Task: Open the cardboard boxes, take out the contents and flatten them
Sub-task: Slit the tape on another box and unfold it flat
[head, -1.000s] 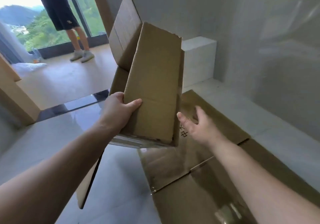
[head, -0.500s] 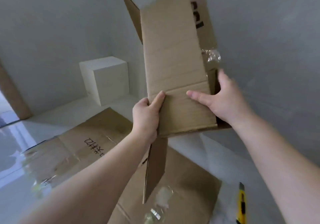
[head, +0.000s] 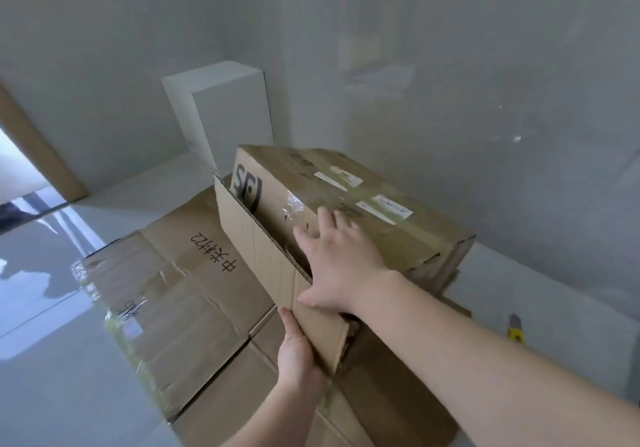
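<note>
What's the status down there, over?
Right hand flat on the cardboard box, pressing. Left hand grips its open flap. Flattened cardboard underneath; yellow knife off to the side.

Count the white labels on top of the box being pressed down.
3 show on the cardboard box: two near its far end, one nearer the right hand at. The hand may hide others.
</note>
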The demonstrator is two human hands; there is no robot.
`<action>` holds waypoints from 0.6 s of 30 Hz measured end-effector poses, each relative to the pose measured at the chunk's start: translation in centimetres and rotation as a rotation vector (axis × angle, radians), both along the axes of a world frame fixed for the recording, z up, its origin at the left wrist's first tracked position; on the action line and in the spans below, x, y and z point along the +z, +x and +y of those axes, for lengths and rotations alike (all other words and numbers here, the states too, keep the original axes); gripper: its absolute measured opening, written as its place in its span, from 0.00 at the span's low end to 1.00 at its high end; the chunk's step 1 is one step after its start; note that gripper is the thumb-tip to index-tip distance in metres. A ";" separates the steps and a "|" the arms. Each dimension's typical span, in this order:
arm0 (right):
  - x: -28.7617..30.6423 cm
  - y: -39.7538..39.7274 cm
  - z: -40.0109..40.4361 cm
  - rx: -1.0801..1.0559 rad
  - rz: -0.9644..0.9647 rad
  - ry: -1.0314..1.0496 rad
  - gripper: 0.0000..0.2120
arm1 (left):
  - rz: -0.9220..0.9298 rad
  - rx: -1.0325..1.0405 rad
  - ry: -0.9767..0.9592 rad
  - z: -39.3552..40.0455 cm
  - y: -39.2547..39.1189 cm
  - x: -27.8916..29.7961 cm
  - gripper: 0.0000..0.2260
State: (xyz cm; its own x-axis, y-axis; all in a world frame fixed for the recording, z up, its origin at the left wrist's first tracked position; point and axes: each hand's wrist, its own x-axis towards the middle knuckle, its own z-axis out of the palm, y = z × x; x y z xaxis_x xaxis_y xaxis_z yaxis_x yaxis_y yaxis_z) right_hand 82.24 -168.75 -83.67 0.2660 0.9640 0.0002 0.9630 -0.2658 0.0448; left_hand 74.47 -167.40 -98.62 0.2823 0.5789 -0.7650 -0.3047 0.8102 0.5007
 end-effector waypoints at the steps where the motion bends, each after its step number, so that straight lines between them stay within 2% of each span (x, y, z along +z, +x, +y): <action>1: -1.2 -0.8 -0.1 0.036 -0.009 -0.015 0.40 | 0.031 -0.013 0.001 -0.2 -0.7 -0.7 0.35; 4: -4.4 -2.9 -0.9 0.125 0.020 -0.056 0.44 | 0.020 -0.064 0.042 1.0 -2.1 -1.3 0.33; 7: -7.7 -3.5 -1.8 0.216 0.071 -0.149 0.47 | 0.062 0.009 0.113 4.9 -3.9 -0.2 0.30; 8: -8.4 -3.3 -2.0 0.242 0.082 -0.168 0.47 | 0.148 0.001 0.149 6.4 -4.4 0.2 0.32; 10: -9.0 -2.8 -2.0 0.273 0.110 -0.145 0.43 | 0.488 -0.044 0.248 9.3 -5.2 0.5 0.39; 12: -8.8 -2.1 -1.5 0.277 0.148 -0.106 0.38 | 0.786 -0.053 0.423 10.8 -5.2 2.1 0.38; 13: -8.5 -1.8 -1.2 0.273 0.160 -0.095 0.36 | 0.852 -0.076 0.550 10.6 -4.7 3.8 0.34; 15: -8.1 -0.9 -0.9 0.248 0.176 -0.084 0.32 | 0.864 -0.158 0.809 9.7 -2.9 6.2 0.25; 18: -7.3 1.3 -1.4 0.199 0.168 -0.082 0.30 | 0.801 -0.302 1.074 8.0 0.2 7.6 0.17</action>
